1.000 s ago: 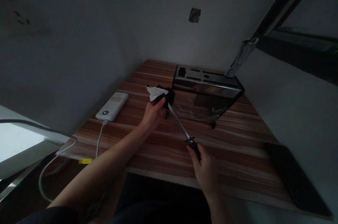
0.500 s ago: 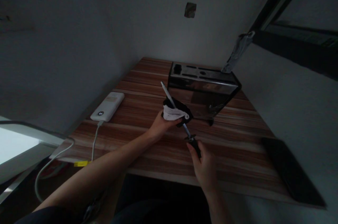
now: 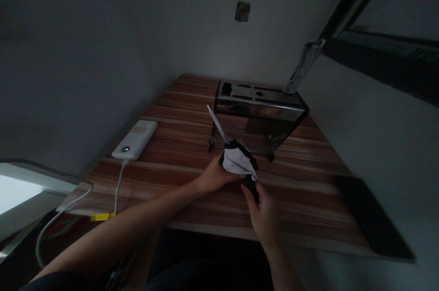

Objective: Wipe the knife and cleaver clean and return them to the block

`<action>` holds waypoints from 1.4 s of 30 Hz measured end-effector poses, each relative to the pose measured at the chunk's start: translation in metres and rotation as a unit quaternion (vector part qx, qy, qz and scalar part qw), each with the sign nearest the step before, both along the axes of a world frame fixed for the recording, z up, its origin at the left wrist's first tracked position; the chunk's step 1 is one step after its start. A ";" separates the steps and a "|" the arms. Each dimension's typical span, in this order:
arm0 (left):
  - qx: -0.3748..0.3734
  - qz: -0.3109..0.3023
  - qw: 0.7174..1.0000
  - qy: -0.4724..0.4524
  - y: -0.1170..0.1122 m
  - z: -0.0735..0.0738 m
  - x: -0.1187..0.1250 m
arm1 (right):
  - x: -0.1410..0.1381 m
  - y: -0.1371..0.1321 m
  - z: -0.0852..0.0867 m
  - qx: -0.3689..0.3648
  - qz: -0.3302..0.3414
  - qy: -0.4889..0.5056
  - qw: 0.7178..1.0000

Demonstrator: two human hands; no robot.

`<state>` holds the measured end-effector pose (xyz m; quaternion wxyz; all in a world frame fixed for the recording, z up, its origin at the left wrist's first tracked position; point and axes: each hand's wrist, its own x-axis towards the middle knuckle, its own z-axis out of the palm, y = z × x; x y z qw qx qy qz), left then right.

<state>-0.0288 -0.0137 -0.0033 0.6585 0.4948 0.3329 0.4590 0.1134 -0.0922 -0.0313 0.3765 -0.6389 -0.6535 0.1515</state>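
Note:
My left hand [image 3: 217, 173] is closed round a black and white cloth [image 3: 237, 160], which wraps the lower part of the rod, close to the handle. My right hand [image 3: 263, 206] grips the black handle of a sharpening steel [image 3: 218, 124]. Its grey rod sticks out above the cloth, tilted up and to the left. The cloth hides the guard. Just beyond my hands stands a knife block [image 3: 262, 115] with a shiny metal top and several slots.
A plastic-wrapped item [image 3: 304, 67] rises from the block's right end. On the left of the wood-grain table [image 3: 164, 144] lies a white power bank [image 3: 135, 140] with a cable [image 3: 118, 188] bearing a yellow tag [image 3: 102, 217]. A dark flat slab [image 3: 372, 218] lies along the right edge. Walls close in behind.
My left hand has slid the cloth down the rod towards the handle, covering the guard that showed before. My right hand keeps its grip. The view has shifted slightly.

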 end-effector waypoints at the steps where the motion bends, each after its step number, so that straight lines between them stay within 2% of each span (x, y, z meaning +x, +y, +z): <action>1: 0.004 0.000 1.000 0.001 0.000 0.000 0.000 | 0.000 0.000 0.000 -0.002 -0.002 0.001 1.000; 7: 0.043 0.006 0.999 0.010 -0.001 -0.001 -0.002 | 0.000 0.000 0.000 0.015 -0.003 0.004 1.000; 12: 0.041 0.016 0.999 -0.006 0.001 -0.002 -0.005 | -0.001 0.001 0.001 0.041 0.003 0.006 0.999; 17: 0.045 0.029 0.998 -0.023 0.006 0.003 -0.007 | -0.002 0.002 0.003 0.033 0.012 0.009 0.999; 25: 0.053 0.141 0.988 -0.019 0.016 0.014 -0.019 | 0.000 0.000 -0.001 0.015 0.019 0.020 1.000; 32: 0.053 0.247 0.954 -0.160 0.041 0.023 -0.037 | -0.001 0.000 -0.001 0.009 0.041 -0.016 0.999; 37: 0.057 0.276 0.934 -0.220 0.055 0.029 -0.052 | -0.002 0.000 -0.001 0.011 0.039 -0.051 0.998; 42: 0.056 0.298 0.922 -0.239 0.062 0.027 -0.059 | -0.002 0.000 -0.001 0.009 0.044 -0.088 0.995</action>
